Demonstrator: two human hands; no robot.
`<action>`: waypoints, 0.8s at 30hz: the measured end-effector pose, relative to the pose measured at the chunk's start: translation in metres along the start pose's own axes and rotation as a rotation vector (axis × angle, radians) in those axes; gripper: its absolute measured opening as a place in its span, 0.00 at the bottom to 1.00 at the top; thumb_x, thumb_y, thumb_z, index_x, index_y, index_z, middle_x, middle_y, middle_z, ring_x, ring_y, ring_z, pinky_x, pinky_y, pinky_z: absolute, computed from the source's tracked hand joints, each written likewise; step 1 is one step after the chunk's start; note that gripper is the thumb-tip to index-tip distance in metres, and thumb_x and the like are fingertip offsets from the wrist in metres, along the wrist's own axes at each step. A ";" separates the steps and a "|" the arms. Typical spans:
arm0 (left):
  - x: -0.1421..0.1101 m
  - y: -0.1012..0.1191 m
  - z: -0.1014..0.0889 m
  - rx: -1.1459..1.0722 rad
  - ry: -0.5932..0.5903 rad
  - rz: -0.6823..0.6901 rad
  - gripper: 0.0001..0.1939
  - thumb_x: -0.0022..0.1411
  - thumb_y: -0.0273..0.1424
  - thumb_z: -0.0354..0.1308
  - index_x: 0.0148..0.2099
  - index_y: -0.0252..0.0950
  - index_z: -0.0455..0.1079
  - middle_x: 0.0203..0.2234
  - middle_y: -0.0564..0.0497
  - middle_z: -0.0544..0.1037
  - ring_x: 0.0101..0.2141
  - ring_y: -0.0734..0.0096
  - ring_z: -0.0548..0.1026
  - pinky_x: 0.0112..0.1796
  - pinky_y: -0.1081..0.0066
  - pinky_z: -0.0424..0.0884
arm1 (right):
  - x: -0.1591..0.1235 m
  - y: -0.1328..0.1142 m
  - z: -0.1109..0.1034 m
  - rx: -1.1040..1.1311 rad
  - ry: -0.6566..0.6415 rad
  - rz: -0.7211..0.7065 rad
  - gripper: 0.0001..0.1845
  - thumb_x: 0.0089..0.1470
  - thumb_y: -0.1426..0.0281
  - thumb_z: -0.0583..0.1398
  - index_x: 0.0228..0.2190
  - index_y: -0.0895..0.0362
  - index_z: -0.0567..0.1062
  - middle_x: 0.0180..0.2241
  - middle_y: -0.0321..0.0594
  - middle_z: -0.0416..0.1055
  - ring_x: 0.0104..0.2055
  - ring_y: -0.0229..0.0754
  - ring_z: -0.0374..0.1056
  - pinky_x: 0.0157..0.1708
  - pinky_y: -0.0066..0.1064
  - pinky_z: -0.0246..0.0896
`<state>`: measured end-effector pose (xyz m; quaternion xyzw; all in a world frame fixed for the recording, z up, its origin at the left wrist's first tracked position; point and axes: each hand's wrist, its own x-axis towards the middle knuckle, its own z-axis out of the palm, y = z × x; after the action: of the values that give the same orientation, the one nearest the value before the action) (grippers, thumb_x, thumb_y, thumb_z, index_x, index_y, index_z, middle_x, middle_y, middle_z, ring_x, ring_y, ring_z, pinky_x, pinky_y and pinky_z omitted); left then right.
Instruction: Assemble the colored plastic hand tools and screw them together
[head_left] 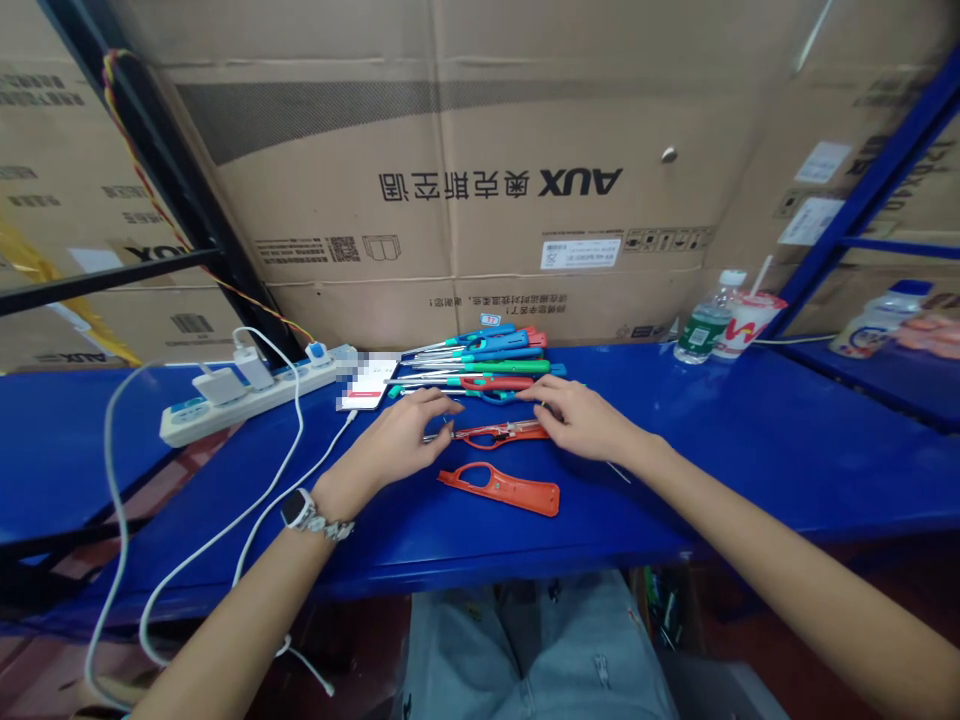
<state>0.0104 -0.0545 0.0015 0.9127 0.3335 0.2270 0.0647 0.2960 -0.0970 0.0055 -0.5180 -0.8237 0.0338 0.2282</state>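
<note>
An opened orange-red utility lighter point(491, 437) lies across the blue table with its inner parts and metal tube exposed. My left hand point(409, 432) is at the tube end, thumb against the metal and fingers curled. At the handle end, my right hand point(581, 415) has its fingertips closed on the shell; a tiny yellow bit shows by them. Closer to me rests the loose orange half-shell point(517, 490) with its trigger loop. Behind the hands, several assembled lighters point(502, 367) in blue, green and red lie in a row, tubes pointing left.
A white power strip point(259, 395) with plugged chargers and loose cables is on the left. A phone-like white screen point(371, 380) lies by the lighter tubes. At the back right stand a water bottle point(705, 325) and a red-white cup point(750, 322). Large cardboard boxes point(480, 120) rise behind.
</note>
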 end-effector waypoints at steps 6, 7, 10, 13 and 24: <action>0.080 0.028 0.024 -0.070 -0.055 0.185 0.12 0.68 0.28 0.55 0.48 0.35 0.78 0.45 0.43 0.82 0.43 0.60 0.79 0.47 0.59 0.75 | -0.010 0.067 -0.002 -0.027 0.119 0.282 0.14 0.60 0.75 0.59 0.46 0.57 0.79 0.44 0.47 0.75 0.40 0.45 0.72 0.43 0.37 0.66; 0.094 0.033 0.030 -0.066 -0.075 0.183 0.11 0.68 0.27 0.56 0.48 0.36 0.78 0.46 0.43 0.82 0.44 0.60 0.79 0.47 0.60 0.75 | -0.011 0.075 0.001 -0.045 0.113 0.313 0.14 0.59 0.74 0.61 0.47 0.57 0.78 0.44 0.47 0.75 0.42 0.46 0.72 0.45 0.38 0.66; 0.131 0.043 0.049 -0.010 -0.131 0.154 0.09 0.66 0.25 0.59 0.45 0.34 0.79 0.40 0.43 0.82 0.40 0.59 0.79 0.42 0.63 0.75 | -0.009 0.091 0.009 -0.063 0.098 0.381 0.16 0.59 0.69 0.64 0.49 0.57 0.76 0.48 0.48 0.72 0.50 0.50 0.71 0.47 0.38 0.66; 0.155 0.048 0.064 0.028 -0.151 0.153 0.09 0.64 0.23 0.59 0.43 0.34 0.79 0.38 0.45 0.81 0.37 0.61 0.79 0.39 0.66 0.73 | -0.004 0.095 0.011 -0.083 0.058 0.451 0.19 0.60 0.64 0.64 0.52 0.56 0.75 0.52 0.50 0.69 0.49 0.51 0.72 0.45 0.38 0.66; 0.146 0.048 0.072 -0.033 -0.020 0.249 0.14 0.64 0.26 0.63 0.52 0.35 0.75 0.48 0.42 0.76 0.50 0.56 0.76 0.50 0.59 0.74 | -0.006 0.088 0.003 -0.079 0.118 0.249 0.09 0.64 0.64 0.62 0.41 0.56 0.78 0.42 0.42 0.79 0.47 0.49 0.71 0.48 0.41 0.57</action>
<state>0.1699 0.0043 0.0049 0.9481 0.2130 0.2297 0.0542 0.3705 -0.0612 -0.0248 -0.6259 -0.7389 -0.0012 0.2494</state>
